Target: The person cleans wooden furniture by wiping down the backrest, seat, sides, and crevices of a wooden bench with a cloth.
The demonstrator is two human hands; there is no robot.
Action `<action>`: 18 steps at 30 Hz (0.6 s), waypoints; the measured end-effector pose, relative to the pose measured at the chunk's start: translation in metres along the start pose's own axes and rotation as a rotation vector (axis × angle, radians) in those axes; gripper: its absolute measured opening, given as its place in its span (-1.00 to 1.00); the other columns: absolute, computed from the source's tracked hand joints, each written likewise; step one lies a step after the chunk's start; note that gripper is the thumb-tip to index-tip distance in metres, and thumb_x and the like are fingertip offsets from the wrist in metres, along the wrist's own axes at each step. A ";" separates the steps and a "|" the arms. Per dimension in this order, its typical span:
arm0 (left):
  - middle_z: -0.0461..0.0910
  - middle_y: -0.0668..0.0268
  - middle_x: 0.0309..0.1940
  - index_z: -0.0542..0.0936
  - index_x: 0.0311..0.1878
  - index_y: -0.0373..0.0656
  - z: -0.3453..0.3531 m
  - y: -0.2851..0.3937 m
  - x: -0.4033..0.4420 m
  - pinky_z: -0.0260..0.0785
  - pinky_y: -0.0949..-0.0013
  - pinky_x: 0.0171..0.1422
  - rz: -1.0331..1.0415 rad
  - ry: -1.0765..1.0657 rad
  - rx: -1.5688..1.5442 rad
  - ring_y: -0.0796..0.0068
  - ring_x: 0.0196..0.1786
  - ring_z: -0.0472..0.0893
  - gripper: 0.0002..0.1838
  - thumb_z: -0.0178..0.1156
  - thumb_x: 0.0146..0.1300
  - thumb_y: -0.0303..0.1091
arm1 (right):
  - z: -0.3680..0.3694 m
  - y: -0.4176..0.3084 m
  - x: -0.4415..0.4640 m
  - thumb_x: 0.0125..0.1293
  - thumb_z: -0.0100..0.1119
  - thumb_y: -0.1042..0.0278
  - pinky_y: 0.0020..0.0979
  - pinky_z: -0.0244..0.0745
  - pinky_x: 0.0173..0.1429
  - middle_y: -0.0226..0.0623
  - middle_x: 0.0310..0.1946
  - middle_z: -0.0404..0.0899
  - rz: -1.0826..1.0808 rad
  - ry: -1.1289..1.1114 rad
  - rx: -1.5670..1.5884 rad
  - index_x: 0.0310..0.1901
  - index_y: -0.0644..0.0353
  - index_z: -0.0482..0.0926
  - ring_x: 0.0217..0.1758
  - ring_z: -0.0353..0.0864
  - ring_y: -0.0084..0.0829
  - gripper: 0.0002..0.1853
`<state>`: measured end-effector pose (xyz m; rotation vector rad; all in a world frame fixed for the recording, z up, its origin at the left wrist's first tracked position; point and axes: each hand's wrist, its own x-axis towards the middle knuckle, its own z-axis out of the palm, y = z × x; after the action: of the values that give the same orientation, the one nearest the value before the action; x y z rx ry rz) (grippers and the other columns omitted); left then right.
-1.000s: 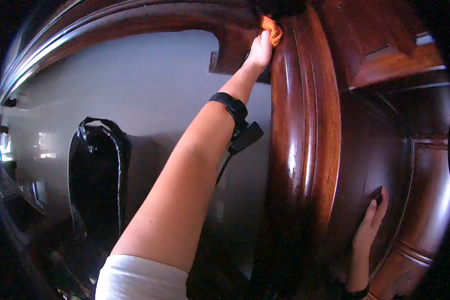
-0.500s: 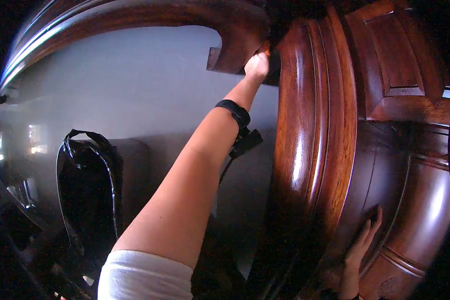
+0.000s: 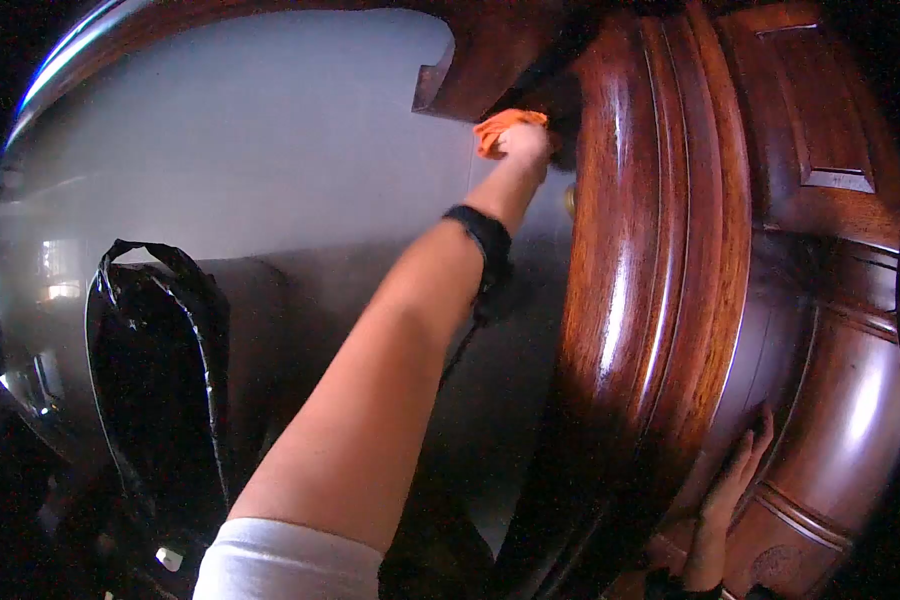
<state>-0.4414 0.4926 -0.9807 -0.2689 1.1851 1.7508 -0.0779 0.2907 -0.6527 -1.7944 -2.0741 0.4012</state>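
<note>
The left hand (image 3: 525, 145) is up high, closed in on an orange cloth (image 3: 500, 132), but it is blurry, so I can't tell how each finger sits. The cloth is bunched up, and some of it sticks out to the left of the hand. It is just under the low edge of the curvy brown wood (image 3: 500, 60), near its dark corner. I can't tell if the cloth touches that edge. To the right is the tall, shiny post (image 3: 620, 230), with little room between it and the hand. To the left, the smooth gray wall (image 3: 270, 130) has lots of open room. A small gold-colored thing (image 3: 570, 199) peeks out by the post's left edge, a bit below the hand. Down low on the left is a black, shiny thing (image 3: 155, 370) with a loop on top, well apart from the cloth. The right hand (image 3: 732, 480) is low on the other side of the post, by the dark brown panel (image 3: 760, 345). It is open, fingers up and a little spread, with nothing to be seen in it.
</note>
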 end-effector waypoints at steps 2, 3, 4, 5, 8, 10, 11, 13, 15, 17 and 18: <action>0.47 0.25 -0.34 0.46 -0.21 0.00 0.018 0.015 0.004 0.29 0.24 -0.56 -0.276 0.042 -0.092 0.38 -0.48 0.49 -0.90 0.01 0.22 -0.31 | -0.001 0.002 -0.003 0.46 -0.27 0.13 -0.19 -0.23 0.51 -0.14 0.41 0.05 -0.003 0.000 -0.068 0.37 0.24 0.10 0.49 -0.06 -0.21 -0.46; 0.48 0.25 -0.40 0.44 -0.20 0.00 0.030 0.055 -0.056 0.37 0.26 -0.54 -0.218 0.140 -0.224 0.32 -0.46 0.53 -0.88 -0.03 0.21 -0.36 | -0.001 0.005 -0.004 0.46 -0.27 0.13 -0.19 -0.23 0.51 -0.14 0.41 0.05 -0.015 0.020 -0.057 0.37 0.24 0.10 0.49 -0.06 -0.21 -0.46; 0.49 0.23 -0.38 0.44 -0.18 -0.03 0.039 0.053 -0.059 0.41 0.20 -0.46 -0.152 0.100 -0.378 0.29 -0.40 0.54 -0.86 -0.05 0.21 -0.37 | 0.000 0.005 -0.003 0.46 -0.27 0.13 -0.19 -0.23 0.51 -0.14 0.41 0.05 -0.017 0.011 -0.038 0.37 0.24 0.10 0.49 -0.06 -0.21 -0.46; 0.50 0.21 -0.36 0.44 -0.17 -0.06 0.044 0.042 -0.067 0.45 0.14 -0.37 -0.104 0.073 -0.527 0.26 -0.35 0.55 -0.84 -0.07 0.21 -0.38 | -0.006 0.005 -0.005 0.46 -0.26 0.13 -0.19 -0.23 0.51 -0.15 0.40 0.06 -0.006 -0.012 -0.033 0.37 0.24 0.10 0.49 -0.05 -0.21 -0.45; 0.51 0.22 -0.36 0.46 -0.19 -0.13 0.033 0.059 -0.097 0.44 0.16 -0.22 -0.360 -0.479 -0.666 0.27 -0.30 0.54 -0.82 -0.09 0.22 -0.36 | -0.009 0.004 -0.004 0.47 -0.27 0.15 -0.20 -0.23 0.51 -0.15 0.40 0.07 -0.014 0.002 -0.046 0.36 0.25 0.11 0.48 -0.04 -0.22 -0.47; 0.52 0.22 -0.36 0.47 -0.19 -0.15 0.026 0.066 -0.122 0.42 0.20 -0.16 -0.260 -0.416 -0.552 0.29 -0.30 0.54 -0.81 -0.10 0.23 -0.34 | -0.008 -0.005 -0.008 0.47 -0.27 0.16 -0.20 -0.22 0.51 -0.14 0.40 0.07 -0.007 0.008 -0.060 0.36 0.26 0.12 0.48 -0.03 -0.23 -0.48; 0.53 0.23 -0.35 0.49 -0.19 -0.18 0.024 0.068 -0.128 0.40 0.24 -0.10 -0.152 -0.364 -0.440 0.31 -0.30 0.54 -0.78 -0.10 0.24 -0.32 | -0.008 -0.008 -0.007 0.47 -0.27 0.18 -0.20 -0.22 0.51 -0.14 0.39 0.08 -0.009 0.022 -0.069 0.36 0.26 0.12 0.48 -0.03 -0.23 -0.49; 0.55 0.27 -0.30 0.52 -0.16 -0.23 0.010 0.080 -0.149 0.37 0.34 -0.09 0.155 -0.394 -0.388 0.40 -0.24 0.53 -0.79 -0.05 0.23 -0.38 | -0.010 -0.005 -0.002 0.47 -0.27 0.20 -0.21 -0.20 0.51 -0.15 0.39 0.09 -0.014 0.035 -0.089 0.36 0.26 0.12 0.48 -0.02 -0.24 -0.49; 0.56 0.27 -0.23 0.52 -0.12 -0.27 0.010 0.079 -0.143 0.37 0.34 -0.04 0.452 -0.309 -0.086 0.42 -0.17 0.54 -0.78 -0.05 0.24 -0.42 | -0.012 -0.004 0.001 0.47 -0.27 0.22 -0.21 -0.19 0.51 -0.15 0.39 0.10 -0.014 0.031 -0.123 0.36 0.26 0.13 0.48 -0.01 -0.24 -0.50; 0.58 0.23 -0.17 0.49 -0.02 -0.26 0.018 0.080 -0.128 0.39 0.31 0.01 0.151 -0.358 -0.108 0.37 -0.13 0.56 -0.75 -0.04 0.30 -0.39 | -0.008 -0.004 -0.001 0.46 -0.26 0.24 -0.24 -0.15 0.50 -0.15 0.37 0.13 -0.013 0.031 -0.078 0.36 0.26 0.14 0.46 0.02 -0.27 -0.50; 0.59 0.23 -0.16 0.49 -0.03 -0.25 0.017 0.085 -0.126 0.41 0.27 0.02 0.053 -0.413 -0.198 0.33 -0.13 0.57 -0.75 -0.06 0.32 -0.36 | -0.001 -0.006 -0.001 0.46 -0.26 0.24 -0.24 -0.15 0.50 -0.15 0.37 0.13 0.004 0.028 -0.085 0.36 0.26 0.14 0.46 0.02 -0.27 -0.50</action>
<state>-0.4409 0.4269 -0.8421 0.0116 0.7293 1.8600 -0.0822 0.2890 -0.6492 -1.8417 -2.0977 0.2912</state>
